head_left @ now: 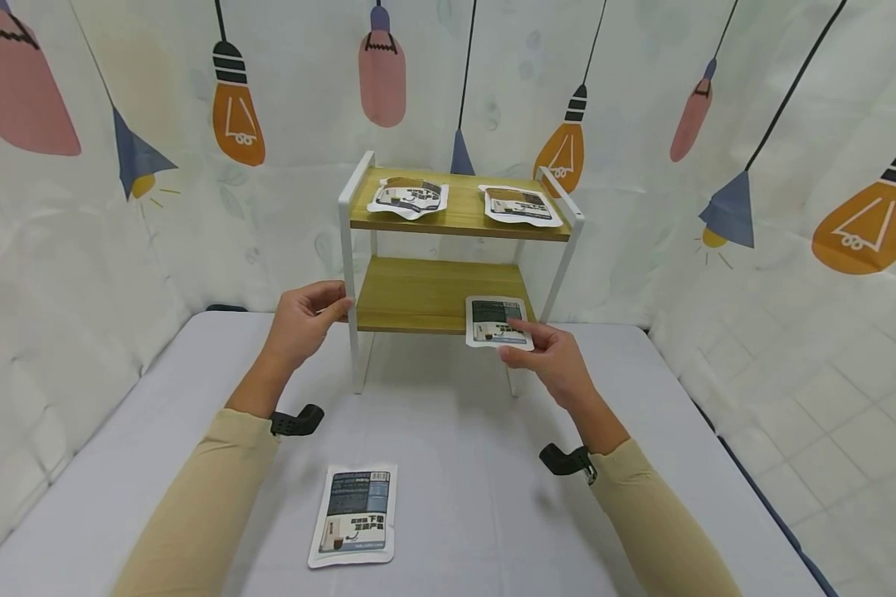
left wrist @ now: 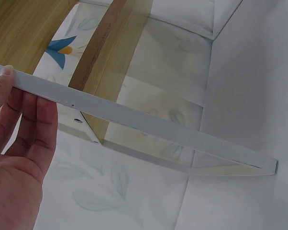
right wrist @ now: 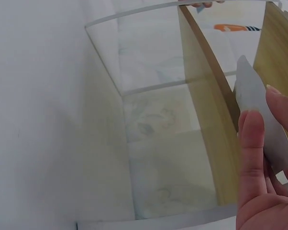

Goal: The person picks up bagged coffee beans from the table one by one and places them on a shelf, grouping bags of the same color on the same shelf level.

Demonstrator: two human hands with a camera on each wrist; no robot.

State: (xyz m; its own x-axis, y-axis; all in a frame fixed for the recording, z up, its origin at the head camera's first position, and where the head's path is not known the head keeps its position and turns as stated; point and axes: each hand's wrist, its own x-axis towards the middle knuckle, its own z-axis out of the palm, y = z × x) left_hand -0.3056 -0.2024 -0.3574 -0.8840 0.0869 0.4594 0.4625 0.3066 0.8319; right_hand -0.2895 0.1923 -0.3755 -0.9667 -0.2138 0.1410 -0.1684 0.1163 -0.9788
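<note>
A two-tier rack (head_left: 418, 292) with wooden boards and a white frame stands on the table. My left hand (head_left: 304, 322) holds its left front post (left wrist: 134, 120), the thumb on one side and the fingers on the other. At the right front of the lower board, my right hand (head_left: 556, 361) pinches a flat white pouch (head_left: 485, 312) with a dark printed label. In the right wrist view the pouch (right wrist: 259, 100) is seen edge-on, between thumb and fingers, close to the lower board's front edge (right wrist: 213, 72).
On the upper board lie two similar pouches, one at the left (head_left: 411, 197) and one at the right (head_left: 521, 206). Another pouch (head_left: 354, 514) lies on the white table (head_left: 463, 514) in front of the rack. Printed curtains (head_left: 284, 207) enclose the table.
</note>
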